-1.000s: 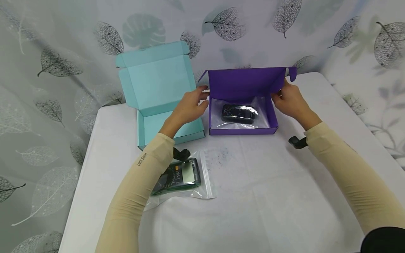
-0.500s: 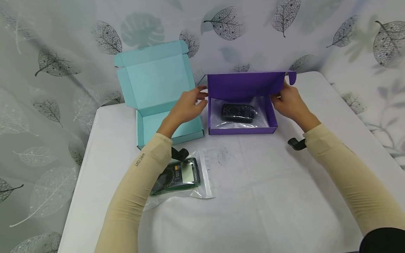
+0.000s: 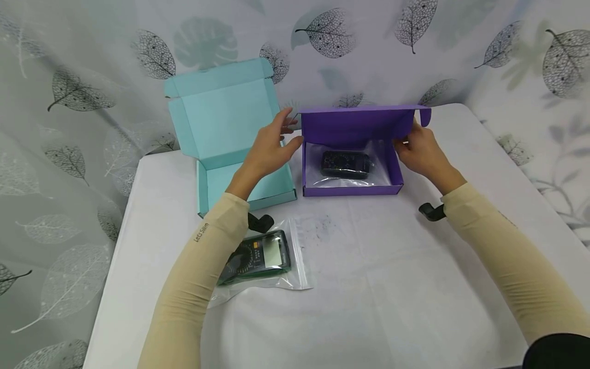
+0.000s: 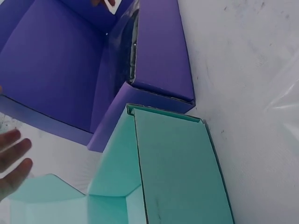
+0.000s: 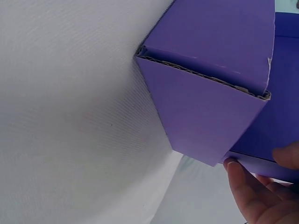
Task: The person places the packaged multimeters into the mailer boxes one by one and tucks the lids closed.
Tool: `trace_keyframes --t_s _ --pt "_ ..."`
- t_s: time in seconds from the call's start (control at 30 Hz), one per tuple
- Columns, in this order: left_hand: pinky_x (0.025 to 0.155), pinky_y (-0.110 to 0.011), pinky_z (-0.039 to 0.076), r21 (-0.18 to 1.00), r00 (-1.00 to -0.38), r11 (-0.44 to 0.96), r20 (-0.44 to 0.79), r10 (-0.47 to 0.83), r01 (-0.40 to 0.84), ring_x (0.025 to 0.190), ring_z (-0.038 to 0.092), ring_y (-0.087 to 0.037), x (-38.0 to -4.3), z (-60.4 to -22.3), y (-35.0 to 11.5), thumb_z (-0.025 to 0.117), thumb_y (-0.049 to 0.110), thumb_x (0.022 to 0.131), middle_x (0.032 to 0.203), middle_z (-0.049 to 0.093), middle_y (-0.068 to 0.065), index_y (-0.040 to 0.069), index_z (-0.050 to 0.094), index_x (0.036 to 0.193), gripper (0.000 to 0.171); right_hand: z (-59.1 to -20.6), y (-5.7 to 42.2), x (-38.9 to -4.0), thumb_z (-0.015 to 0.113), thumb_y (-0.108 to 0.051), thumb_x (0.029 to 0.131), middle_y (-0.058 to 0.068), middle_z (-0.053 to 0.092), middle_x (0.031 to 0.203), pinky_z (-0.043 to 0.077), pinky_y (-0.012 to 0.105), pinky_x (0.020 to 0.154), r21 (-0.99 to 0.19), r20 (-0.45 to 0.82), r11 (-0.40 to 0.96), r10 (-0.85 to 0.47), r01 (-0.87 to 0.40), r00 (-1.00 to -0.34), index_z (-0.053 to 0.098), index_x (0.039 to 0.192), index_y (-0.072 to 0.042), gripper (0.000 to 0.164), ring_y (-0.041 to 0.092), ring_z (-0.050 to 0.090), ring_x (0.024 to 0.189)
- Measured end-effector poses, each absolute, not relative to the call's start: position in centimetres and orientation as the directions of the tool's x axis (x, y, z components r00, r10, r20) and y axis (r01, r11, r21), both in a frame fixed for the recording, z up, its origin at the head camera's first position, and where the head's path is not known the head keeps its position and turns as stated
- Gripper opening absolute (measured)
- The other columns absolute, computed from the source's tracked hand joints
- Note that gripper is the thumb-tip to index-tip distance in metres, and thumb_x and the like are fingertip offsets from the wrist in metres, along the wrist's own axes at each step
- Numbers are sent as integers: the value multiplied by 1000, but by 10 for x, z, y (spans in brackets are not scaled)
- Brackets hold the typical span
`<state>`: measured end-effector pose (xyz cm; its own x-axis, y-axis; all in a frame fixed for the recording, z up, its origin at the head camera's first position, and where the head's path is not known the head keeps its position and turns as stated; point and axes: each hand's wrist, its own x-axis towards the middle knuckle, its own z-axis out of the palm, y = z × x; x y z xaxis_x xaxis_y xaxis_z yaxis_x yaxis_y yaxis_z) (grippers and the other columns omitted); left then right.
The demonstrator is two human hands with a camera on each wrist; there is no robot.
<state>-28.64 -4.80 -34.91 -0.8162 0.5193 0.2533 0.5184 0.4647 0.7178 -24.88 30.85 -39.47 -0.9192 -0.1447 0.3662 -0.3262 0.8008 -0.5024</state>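
Observation:
A purple cardboard box [image 3: 352, 191] stands on the table with its lid [image 3: 357, 122] raised and leaning forward. Inside lies a black device [image 3: 344, 166] in a clear bag. My right hand [image 3: 425, 149] pinches the lid's right side flap; in the right wrist view the thumb [image 5: 287, 155] is on the inner face, fingers on the outer. Fingers spread, my left hand [image 3: 268, 151] hovers at the box's left side, over a teal box [image 3: 275, 199]. The left wrist view shows only its fingertips [image 4: 16, 168], apart from the purple lid.
The teal box stands open against the purple box's left side, its lid [image 3: 226, 110] tilted back. In front of it, a multimeter [image 3: 260, 256] lies in a clear zip bag [image 3: 301, 271], partly behind my left forearm. A leaf-print curtain [image 3: 369, 66] hangs behind the white table [image 3: 369, 287].
The purple lid has tipped forward a little, its top edge lower. My left hand has come away from the lid's left side, its fingers lifting and spreading. My right hand keeps its hold.

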Motion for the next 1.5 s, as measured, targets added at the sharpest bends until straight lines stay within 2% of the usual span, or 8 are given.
trace_keyframes --t_s 0.13,0.3,0.63,0.77,1.0,1.3,1.4,1.5 --pt "92 -24 38 708 -777 388 366 513 590 114 51 -12 -287 -347 -45 54 28 94 134 47 9 23 33 145 55 -395 308 -248 50 -4 89 19 57 85 49 49 72 -484 384 809 -146 -333 -912 44 104 2 18 36 61 81" --pt "88 -24 42 668 -720 317 494 487 673 107 55 -11 -288 -342 -40 57 20 94 128 53 8 19 51 135 41 -395 308 -246 50 -3 88 21 58 85 49 51 72 -481 392 809 -145 -337 -908 45 102 4 17 38 62 81" --pt "82 -21 43 621 -715 359 560 419 697 93 57 -5 -286 -336 -36 57 19 94 101 65 6 10 69 108 20 -394 311 -243 57 -7 86 23 62 96 47 51 68 -510 359 801 -133 -313 -924 45 117 0 33 39 62 79" --pt "75 -23 43 602 -710 379 565 420 703 83 55 -7 -285 -336 -36 56 21 95 91 64 5 8 70 98 18 -391 313 -239 62 -8 83 22 63 95 47 48 65 -517 376 787 -143 -335 -916 44 117 -3 39 38 62 77" --pt "60 -29 34 605 -715 383 557 422 698 65 43 -13 -283 -336 -35 55 23 96 73 52 1 10 59 76 24 -392 316 -233 67 -6 80 17 62 75 43 35 55 -470 428 792 -182 -390 -885 41 115 -6 43 29 61 64" --pt "54 -29 30 624 -734 392 527 428 676 59 37 -13 -281 -338 -37 55 24 95 70 45 -2 8 56 71 29 -388 316 -226 71 -3 77 18 63 93 40 6 62 -550 398 747 -157 -373 -904 45 117 -4 48 32 65 80" --pt "54 -29 31 622 -737 400 522 429 673 59 38 -13 -280 -337 -37 56 24 95 72 46 -2 8 53 67 32 -384 315 -222 73 -5 78 15 62 98 44 9 68 -622 358 711 -113 -327 -927 48 119 -4 48 22 62 88" --pt "53 -28 31 616 -739 411 520 428 672 59 37 -13 -279 -335 -37 56 25 95 71 44 -2 9 47 62 38 -378 315 -219 75 -11 78 10 60 105 49 20 74 -688 326 665 -73 -290 -942 50 121 -7 50 15 56 94"
